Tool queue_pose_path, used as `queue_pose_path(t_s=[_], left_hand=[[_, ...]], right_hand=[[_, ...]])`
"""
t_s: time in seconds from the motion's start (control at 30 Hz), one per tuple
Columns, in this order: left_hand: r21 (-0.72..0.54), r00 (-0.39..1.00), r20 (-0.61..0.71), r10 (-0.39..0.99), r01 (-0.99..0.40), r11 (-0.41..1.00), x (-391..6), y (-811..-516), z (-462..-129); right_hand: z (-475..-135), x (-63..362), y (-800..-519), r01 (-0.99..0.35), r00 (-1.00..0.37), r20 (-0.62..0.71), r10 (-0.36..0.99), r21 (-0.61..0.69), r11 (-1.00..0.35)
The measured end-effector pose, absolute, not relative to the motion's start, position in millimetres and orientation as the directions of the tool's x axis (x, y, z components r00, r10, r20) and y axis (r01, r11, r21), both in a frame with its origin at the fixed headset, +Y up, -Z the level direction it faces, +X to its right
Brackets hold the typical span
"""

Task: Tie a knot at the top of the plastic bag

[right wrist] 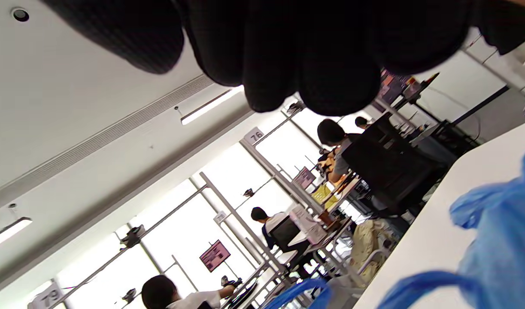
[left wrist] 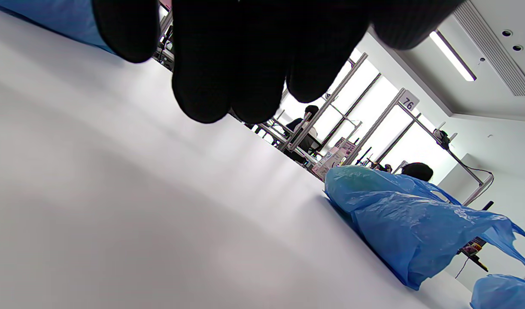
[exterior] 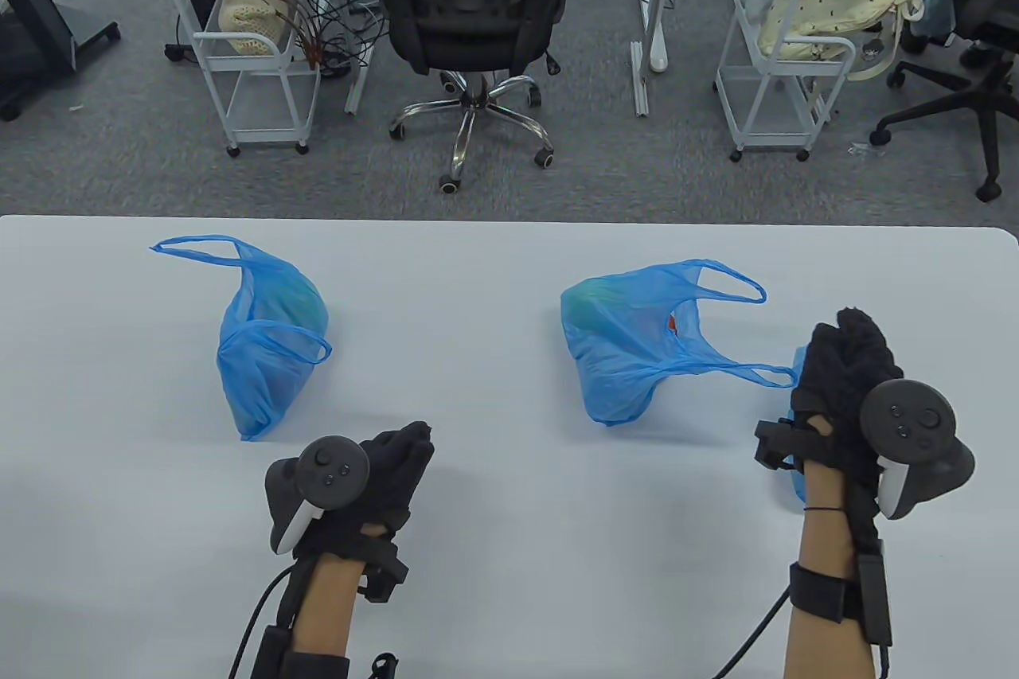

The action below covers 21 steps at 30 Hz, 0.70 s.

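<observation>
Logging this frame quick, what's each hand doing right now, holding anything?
Left hand: fingers loosely curled, holding nothing, apart from both bags.
Right hand: raised by the handle of the right bag; whether it grips anything cannot be told.

Grey carpet [exterior: 119, 154], black office chair [exterior: 470, 2], two white carts [exterior: 255, 74]

White desk [exterior: 493, 552] w/ 3 blue plastic bags on it: left bag [exterior: 267, 349] nr far-left part, middle bag [exterior: 629, 349] right of ctr, third bag [exterior: 798, 424] by right edge, mostly hidden.
</observation>
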<state>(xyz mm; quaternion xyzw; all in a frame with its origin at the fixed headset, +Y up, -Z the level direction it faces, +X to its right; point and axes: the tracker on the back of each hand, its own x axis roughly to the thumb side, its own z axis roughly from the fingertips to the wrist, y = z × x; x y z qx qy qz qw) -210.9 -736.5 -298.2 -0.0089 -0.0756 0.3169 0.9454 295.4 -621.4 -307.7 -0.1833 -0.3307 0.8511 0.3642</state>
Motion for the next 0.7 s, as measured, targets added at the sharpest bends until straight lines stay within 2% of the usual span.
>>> queue_pose_path(t_s=[0.07,0.13,0.17,0.2,0.3,0.4,0.43,0.5,0.57,0.6,0.7], left_hand=[[-0.064,0.788,0.138,0.600,-0.598,0.799,-211.1,-736.4,-298.1],[-0.062,0.786,0.139,0.602,-0.599,0.798,-211.4,-736.4,-298.1],[-0.062,0.786,0.139,0.602,-0.600,0.798,-211.5,-736.5,-298.2],[-0.063,0.787,0.138,0.602,-0.600,0.798,-211.8,-736.6,-298.2],[-0.069,0.789,0.136,0.599,-0.596,0.800,-211.7,-736.6,-298.0],[-0.074,0.788,0.137,0.600,-0.596,0.799,-211.1,-736.7,-298.1],[-0.075,0.788,0.138,0.600,-0.595,0.800,-211.0,-736.7,-298.1],[-0.075,0.789,0.137,0.599,-0.595,0.801,-211.0,-736.8,-298.2],[-0.077,0.789,0.135,0.600,-0.595,0.800,-211.1,-737.5,-298.6],[-0.080,0.790,0.133,0.599,-0.594,0.801,-211.0,-738.4,-298.9],[-0.089,0.798,0.130,0.588,-0.582,0.809,-209.8,-739.5,-299.1]], right_hand=[[-309.9,277.2,-625.6,-0.578,-0.651,-0.037,0.758,-0.624,-0.526],[-311.2,259.5,-635.0,-0.604,-0.670,-0.088,0.737,-0.512,-0.611],[-311.1,253.1,-639.5,-0.588,-0.693,-0.141,0.707,-0.457,-0.667],[-313.9,245.3,-645.8,-0.540,-0.757,-0.206,0.621,-0.338,-0.771],[-319.5,234.6,-664.8,-0.467,-0.836,-0.286,0.469,-0.077,-0.881],[-324.4,236.1,-694.3,-0.601,-0.766,-0.314,0.562,0.038,-0.798],[-326.6,238.1,-706.6,-0.690,-0.698,-0.333,0.634,0.075,-0.720],[-328.6,239.4,-727.0,-0.846,-0.515,-0.307,0.801,0.033,-0.531],[-328.4,233.9,-740.5,-0.931,-0.347,-0.319,0.882,0.007,-0.364],[-329.9,229.2,-744.6,-0.949,-0.307,-0.277,0.911,0.016,-0.315],[-330.7,215.8,-745.6,-0.932,-0.329,-0.249,0.911,-0.072,-0.356]])
